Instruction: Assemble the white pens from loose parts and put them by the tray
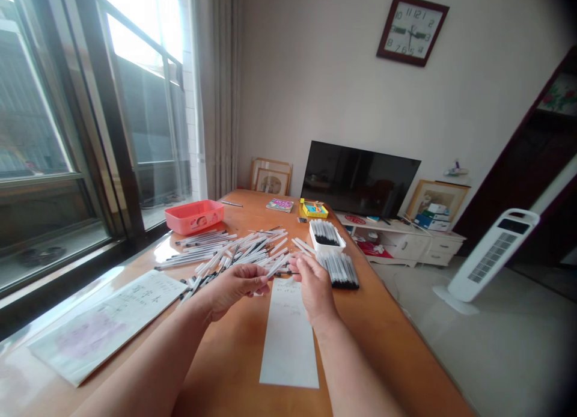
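Pen point(278, 265), white: pinched by the fingers of the left hand point(241, 286) above the table point(216, 369). Whether anything is grasped by the curled right hand point(314, 286) cannot be told. Loose pens point(246, 247) are heaped beyond; white box point(327, 247), filled.

We are looking at an orange-brown table point(229, 360), whitish pens point(339, 270) with black ends, and a coral-pink box point(187, 220) with a printed picture. We are also seeing a white sheet point(289, 348) with faint grey writing, a pale notebook point(112, 321) with a mauve patch, and a bright yellow carton point(315, 212).
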